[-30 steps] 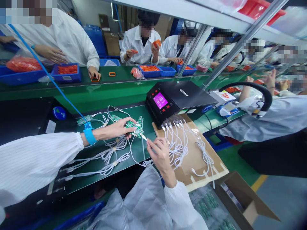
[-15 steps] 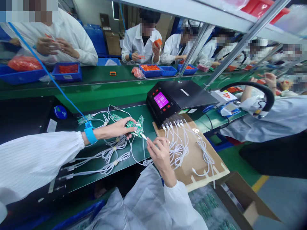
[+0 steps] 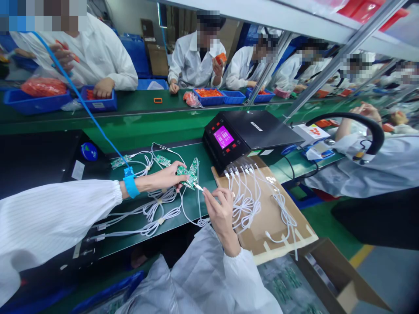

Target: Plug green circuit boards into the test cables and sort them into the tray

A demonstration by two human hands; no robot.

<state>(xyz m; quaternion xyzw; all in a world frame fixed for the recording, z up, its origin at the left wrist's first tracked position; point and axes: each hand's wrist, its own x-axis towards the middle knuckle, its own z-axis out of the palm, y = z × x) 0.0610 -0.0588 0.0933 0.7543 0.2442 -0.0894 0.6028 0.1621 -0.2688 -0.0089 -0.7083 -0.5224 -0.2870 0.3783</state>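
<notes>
My left hand, with a blue wrist strap, is closed on a green circuit board held just above the green bench mat. My right hand pinches the plug of a white cable at the board's near edge. Two more green boards lie on the mat behind my left hand, with white cables plugged in. A bundle of white cables lies under my left forearm.
A black tester with a pink screen stands at right, with several white cables running over a cardboard sheet. Across the conveyor, people in white coats handle orange parts from blue bins. An open carton sits at lower right.
Both hands keep their hold on the board and the plug. The view has shifted slightly right. People across the belt have moved their hands.
</notes>
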